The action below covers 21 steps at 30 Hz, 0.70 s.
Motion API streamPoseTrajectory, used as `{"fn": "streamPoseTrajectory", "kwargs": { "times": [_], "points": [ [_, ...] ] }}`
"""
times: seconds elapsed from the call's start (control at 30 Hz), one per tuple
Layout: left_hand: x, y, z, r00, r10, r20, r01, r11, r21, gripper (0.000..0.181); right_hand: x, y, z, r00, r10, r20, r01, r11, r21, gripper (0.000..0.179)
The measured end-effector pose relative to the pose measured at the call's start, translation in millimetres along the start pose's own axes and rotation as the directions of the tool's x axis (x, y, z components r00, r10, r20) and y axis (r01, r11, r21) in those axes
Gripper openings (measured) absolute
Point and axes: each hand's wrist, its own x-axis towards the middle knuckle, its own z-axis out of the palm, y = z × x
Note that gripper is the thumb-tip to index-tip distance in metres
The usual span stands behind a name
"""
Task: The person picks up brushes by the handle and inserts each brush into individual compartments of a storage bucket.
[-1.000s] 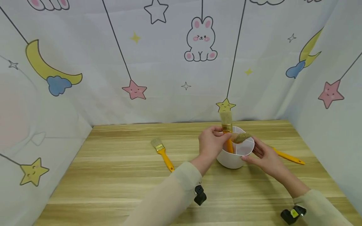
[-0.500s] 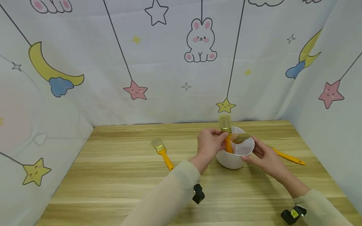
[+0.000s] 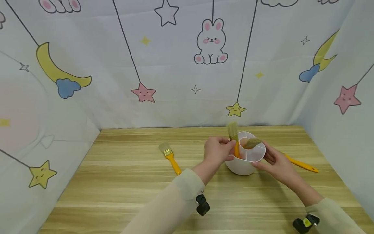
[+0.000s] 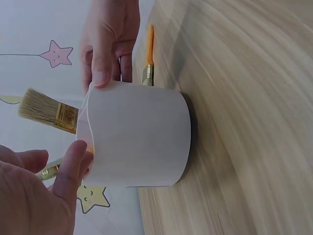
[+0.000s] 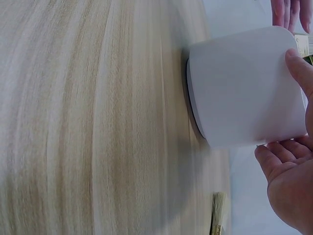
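A white round holder point(image 3: 242, 167) with divided compartments stands on the table. My right hand point(image 3: 279, 164) holds its right side, thumb near the front rim and fingers round the far side. My left hand point(image 3: 217, 151) is at the left rim, its fingers round a paintbrush point(image 3: 236, 150) with an orange handle. That handle is down in the left part of the holder, and its pale bristles point up, slightly blurred. Another paintbrush point(image 3: 252, 143) leans to the right out of the round middle compartment; in the left wrist view its bristles point(image 4: 41, 107) and gold ferrule show clearly.
A paintbrush point(image 3: 170, 159) lies on the table left of the holder, its handle end hidden by the left sleeve point(image 3: 175, 198). Right of the holder lies another paintbrush point(image 3: 302, 165), partly behind the right hand. A printed cloth point(image 3: 175, 65) hangs behind the wooden table point(image 3: 117, 182).
The paintbrush at my left hand has sunk lower into the holder and now tilts slightly left. My left hand has dropped a little with it. My right hand keeps holding the holder.
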Motion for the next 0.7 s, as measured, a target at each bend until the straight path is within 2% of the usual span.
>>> {"fn": "streamPoseTrajectory", "kwargs": {
  "times": [0.33,0.53,0.7],
  "points": [
    [-5.6,-3.9,-12.7,0.999,-0.024,0.048,0.027,0.998,-0.065,0.039,-0.4,-2.1,-1.9,1.000,0.011,-0.004,-0.011,1.000,0.004,0.099],
    [-7.3,-9.4,-21.7,0.996,-0.031,0.083,0.036,0.998,-0.052,0.040,-0.3,-2.4,-1.2,1.000,0.010,0.003,-0.010,1.000,0.008,0.099],
    [-10.1,-14.8,-29.1,0.992,-0.035,0.123,0.038,0.999,-0.023,0.049,-0.6,-2.6,0.3,1.000,0.009,0.009,-0.009,1.000,0.004,0.100]
  ]
}}
